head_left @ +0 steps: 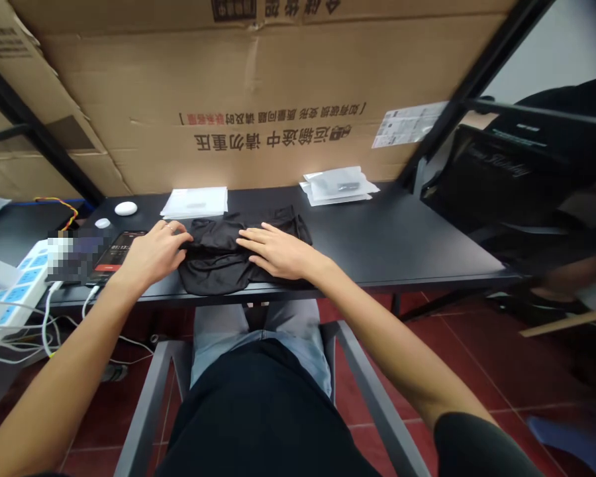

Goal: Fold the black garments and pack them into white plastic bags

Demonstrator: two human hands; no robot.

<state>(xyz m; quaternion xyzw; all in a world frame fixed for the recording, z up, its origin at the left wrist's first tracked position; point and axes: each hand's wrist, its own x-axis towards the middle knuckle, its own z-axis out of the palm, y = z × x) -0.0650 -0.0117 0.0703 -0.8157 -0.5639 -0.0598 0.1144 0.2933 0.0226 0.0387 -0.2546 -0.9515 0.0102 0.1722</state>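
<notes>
Lying in folds at the middle of the frame, near the front edge of the tabletop (407, 238): a black cloth (213, 275), likely placed there for easy reach from the seat. Spread flat over its right part, fingers slightly apart and gripping nothing: the right hand (278, 253), seemingly to steady the fabric. At its left edge: the left hand (161, 248), fingers bent, perhaps to control that side; cannot tell whether clamped on it. Set along the back, presumably out of the way: a white packet (193, 202) left of centre, pale packets (335, 189) right of centre. At left, near a power strip (22, 285): a phone (112, 257), probably charging. Black, smooth tabletop between dark metal bars (34, 136); across the top, cardboard (278, 73) printed upside down. Below, a grey chair (372, 391) and red tiled floor (477, 358); at right, dim, blurred shapes
</notes>
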